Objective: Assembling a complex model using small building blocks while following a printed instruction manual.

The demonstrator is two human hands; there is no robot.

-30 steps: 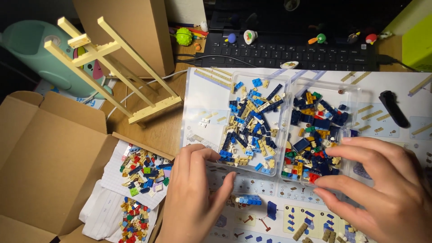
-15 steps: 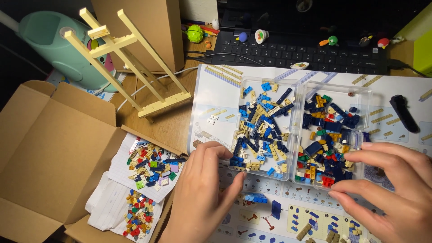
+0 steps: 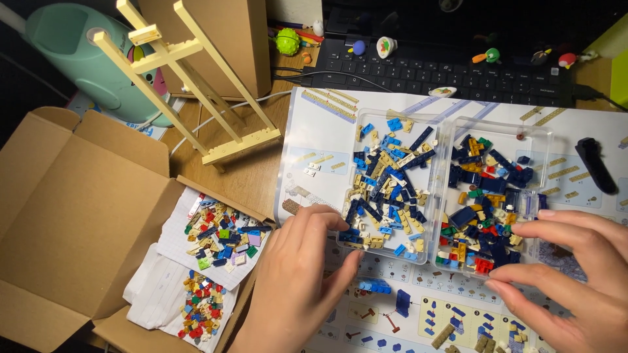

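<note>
Cluttered wooden desk (image 3: 252, 173), keyboard (image 3: 451, 68) up at twelve o'clock. At nine, an open cardboard box (image 3: 78, 222) holds brick piles on paper sheets (image 3: 216, 238), keeping them from scattering. Left hand (image 3: 297, 274) curls its fingertips onto the near edge of the clear sorting tray (image 3: 445, 189). Tray sits dead centre atop the instruction sheet (image 3: 320, 140). Right hand (image 3: 569, 274), fingers spread, steadies the tray's four o'clock corner; neither hand grips anything.
</note>
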